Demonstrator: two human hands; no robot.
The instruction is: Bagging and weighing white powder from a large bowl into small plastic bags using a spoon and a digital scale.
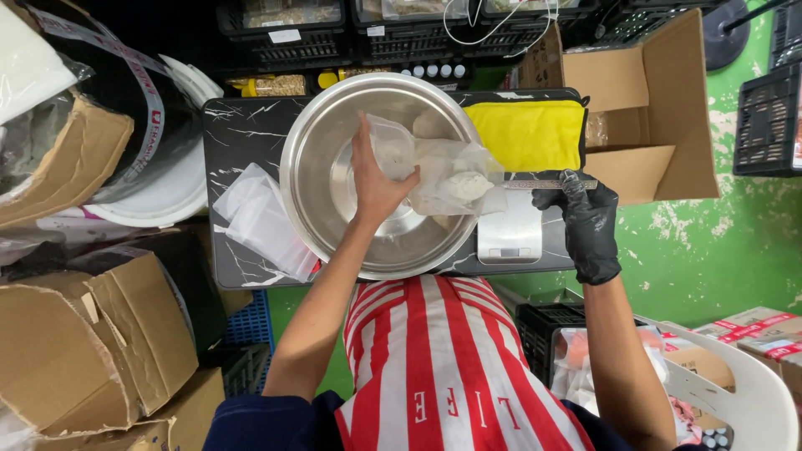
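**Bag of white powder held over a steel bowl**

While the bare left hand (378,185) holds a clear plastic bag (439,171) above the big steel bowl (322,188), the right hand (585,221), in a black glove, grips a thin metal tool (547,184) that lies level and points toward the bag. The left grip is closed on the bag's left side, with the thumb on top and the fingers under the plastic. The right grip is closed around the end of the tool. The bag lies on its side over the right half of the bowl, and a white lump of powder sits in its lower right part; its right end reaches past the bowl's rim. I cannot tell if the tool's tip touches the bag.

The bowl stands on a black marble-pattern table (242,134). Just to the right of the bowl, partly under its rim, is a silver kitchen scale (511,234). Behind the scale lies a yellow cloth (526,134). To the left of the bowl, a small pile of empty clear bags (259,217) rests on the table. An open cardboard box (643,100) stands at the right of the table.
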